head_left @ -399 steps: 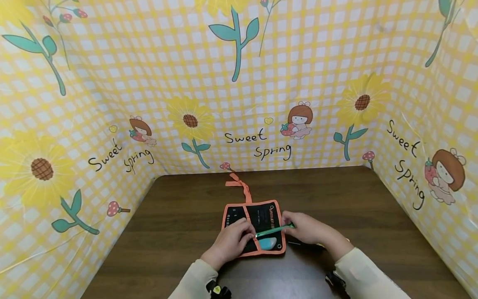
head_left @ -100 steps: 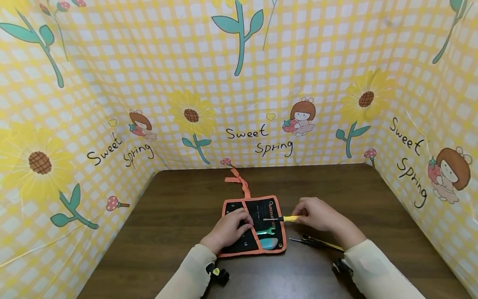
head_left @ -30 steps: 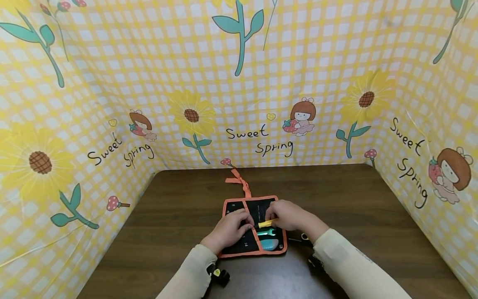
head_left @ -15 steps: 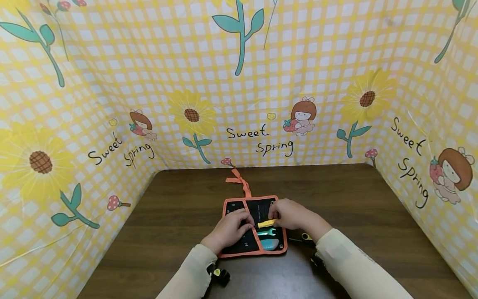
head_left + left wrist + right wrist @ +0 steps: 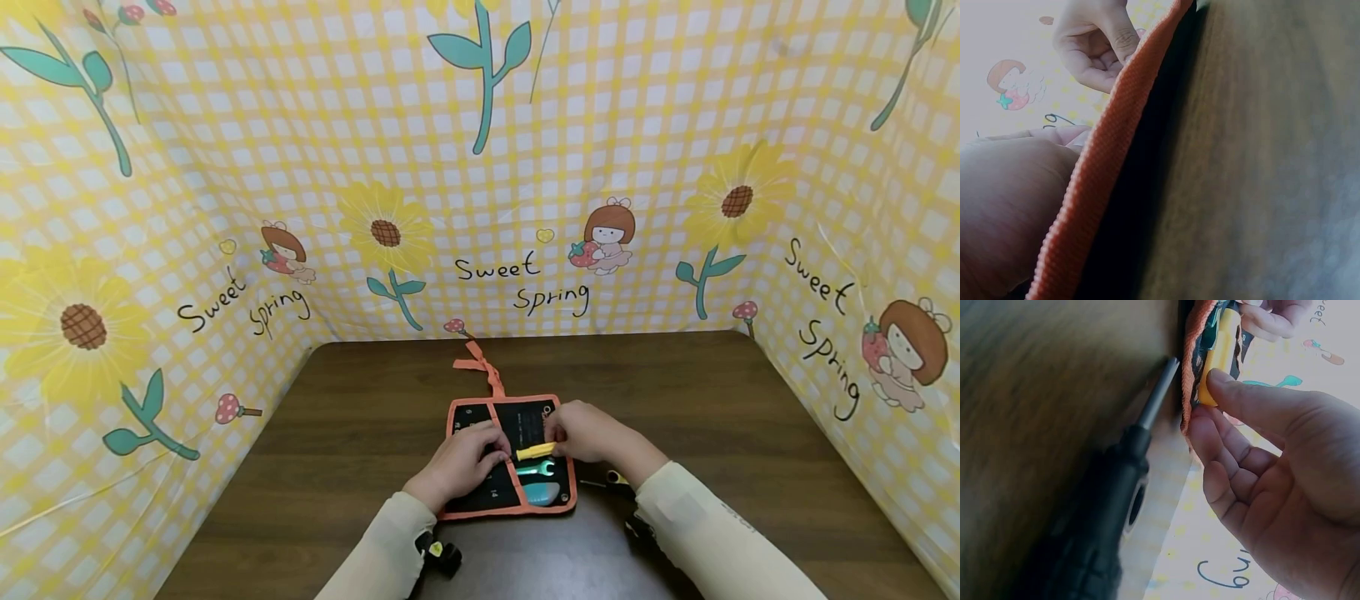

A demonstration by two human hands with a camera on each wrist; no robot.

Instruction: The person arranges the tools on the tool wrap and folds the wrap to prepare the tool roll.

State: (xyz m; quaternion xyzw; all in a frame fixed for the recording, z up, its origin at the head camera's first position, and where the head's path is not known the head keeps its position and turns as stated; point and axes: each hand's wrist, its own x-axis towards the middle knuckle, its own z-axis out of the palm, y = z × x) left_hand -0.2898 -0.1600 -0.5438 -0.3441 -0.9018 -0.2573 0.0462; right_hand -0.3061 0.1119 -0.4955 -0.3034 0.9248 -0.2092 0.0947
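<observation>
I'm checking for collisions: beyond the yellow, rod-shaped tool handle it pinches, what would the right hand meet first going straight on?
Probably the narrow orange fabric strip across the black fabric tool pouch, or the left hand's fingertips beside it; depth leaves their order unclear.

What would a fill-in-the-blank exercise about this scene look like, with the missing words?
The right hand pinches a tool whose handle is coloured ____.
The pouch is black, trimmed in ____.
The wrench tucked into the pouch is coloured ____.
The cloth bears the words "Sweet ____".

Missing words: yellow; orange; green; Spring.
</observation>
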